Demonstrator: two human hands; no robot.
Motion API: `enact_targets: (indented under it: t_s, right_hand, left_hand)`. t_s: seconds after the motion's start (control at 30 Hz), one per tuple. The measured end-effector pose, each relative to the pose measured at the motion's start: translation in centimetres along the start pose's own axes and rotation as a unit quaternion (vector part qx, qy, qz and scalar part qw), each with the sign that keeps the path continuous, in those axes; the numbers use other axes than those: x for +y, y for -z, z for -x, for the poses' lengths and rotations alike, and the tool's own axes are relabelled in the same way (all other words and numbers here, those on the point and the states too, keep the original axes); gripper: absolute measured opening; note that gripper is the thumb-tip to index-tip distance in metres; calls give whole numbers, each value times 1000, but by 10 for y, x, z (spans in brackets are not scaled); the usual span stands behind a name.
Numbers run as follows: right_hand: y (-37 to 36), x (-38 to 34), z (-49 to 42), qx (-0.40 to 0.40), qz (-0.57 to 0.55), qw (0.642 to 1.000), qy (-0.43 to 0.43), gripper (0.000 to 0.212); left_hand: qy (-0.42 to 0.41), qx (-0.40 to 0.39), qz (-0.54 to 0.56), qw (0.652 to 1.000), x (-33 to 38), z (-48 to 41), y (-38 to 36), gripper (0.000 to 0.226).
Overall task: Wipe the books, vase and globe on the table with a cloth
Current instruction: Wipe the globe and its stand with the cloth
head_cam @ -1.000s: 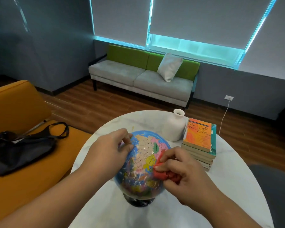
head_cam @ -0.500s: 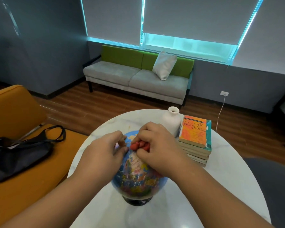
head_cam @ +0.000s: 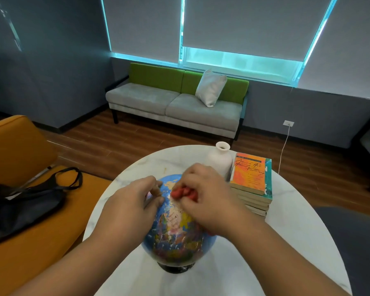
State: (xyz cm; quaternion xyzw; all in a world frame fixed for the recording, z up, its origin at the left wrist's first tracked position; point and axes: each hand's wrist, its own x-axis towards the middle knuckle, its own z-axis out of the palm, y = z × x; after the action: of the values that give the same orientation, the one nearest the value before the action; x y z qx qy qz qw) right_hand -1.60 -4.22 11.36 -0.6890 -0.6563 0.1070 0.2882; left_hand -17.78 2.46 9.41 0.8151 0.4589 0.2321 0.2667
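Both hands on globe (head_cam: pixel 175 231) (red cloth (head_cam: pixel 183 193) bunched)

One head-worn wide-angle view looks forward and down, close over the hands (head_cam: pixel 171 201), with the round tabletop (head_cam: pixel 286 231) beneath them.
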Motion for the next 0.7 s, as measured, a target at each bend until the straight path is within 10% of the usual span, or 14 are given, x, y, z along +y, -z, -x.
enact_targets:
  t_s: [0.3, 0.57, 0.7]
  right_hand:
    - [19, 28, -44, -51, -58, 985, -154, 19]
    - [19, -13, -51, -169, 20, 985, 20, 14]
    - [23, 12, -59, -147, -95, 978, -110, 15]
  left_hand:
    - [17, -9, -13, 1000, 4, -2, 2, 16]
    - [4, -14, -29, 999, 3, 4, 5, 11]
    - [9, -15, -5, 1000, 3, 4, 5, 16]
